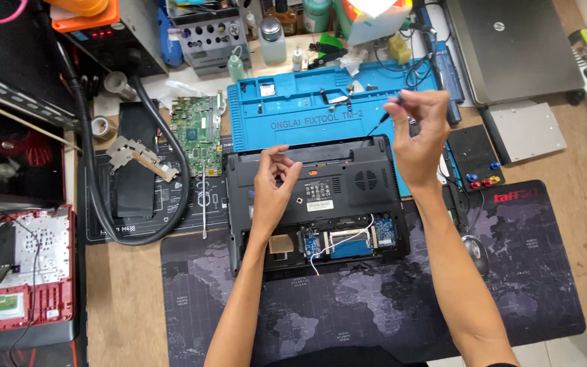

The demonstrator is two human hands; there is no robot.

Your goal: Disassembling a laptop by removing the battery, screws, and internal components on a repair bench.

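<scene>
A black laptop base (348,187) lies bottom-up on a dark map-printed mat (375,299), its lower bay open with blue boards and a white wire showing. My left hand (274,183) rests on the laptop's upper left part, fingertips pinched together over the case; whether something tiny sits between them I cannot tell. Above the laptop's right rear corner, my right hand (421,132) holds a thin black screwdriver (385,114), tip pointing down-left over the blue work mat (307,115).
A green circuit board (198,136) and a metal heatsink (134,155) lie left of the laptop, ringed by a thick black hose (90,163). A red opened laptop (18,272) lies far left. A grey closed laptop (511,47), a drive (528,129) and a mouse (475,253) sit right.
</scene>
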